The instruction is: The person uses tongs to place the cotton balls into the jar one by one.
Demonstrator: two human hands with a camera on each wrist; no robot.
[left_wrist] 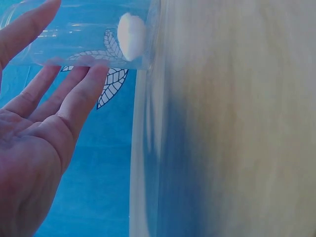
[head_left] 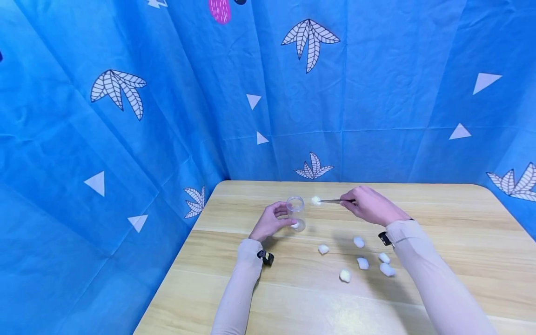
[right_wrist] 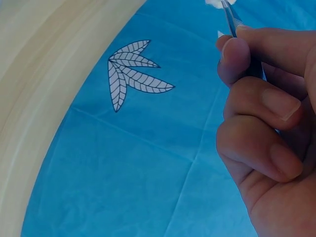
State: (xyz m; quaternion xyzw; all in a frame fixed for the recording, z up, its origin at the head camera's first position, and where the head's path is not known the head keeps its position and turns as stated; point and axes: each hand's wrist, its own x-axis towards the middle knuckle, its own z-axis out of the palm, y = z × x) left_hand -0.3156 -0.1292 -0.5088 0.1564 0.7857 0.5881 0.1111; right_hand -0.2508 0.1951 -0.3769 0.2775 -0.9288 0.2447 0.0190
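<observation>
My left hand (head_left: 271, 221) holds a clear cylindrical jar (head_left: 296, 213) that stands upright on the table, thumb on one side and fingers on the other. Inside it, a white cotton ball (left_wrist: 131, 37) lies at the bottom. Between thumb and fingers, my right hand (head_left: 370, 204) pinches a pair of metal tweezers (head_left: 331, 201). Their tips grip another cotton ball (head_left: 316, 200), raised just right of the jar's open mouth. In the right wrist view, the tweezers (right_wrist: 229, 16) point away from the curled fingers.
Several loose cotton balls (head_left: 362, 263) lie scattered on the wooden table (head_left: 452, 232), below the right forearm and toward the middle. A blue patterned curtain (head_left: 377, 93) hangs behind the table and along its left side.
</observation>
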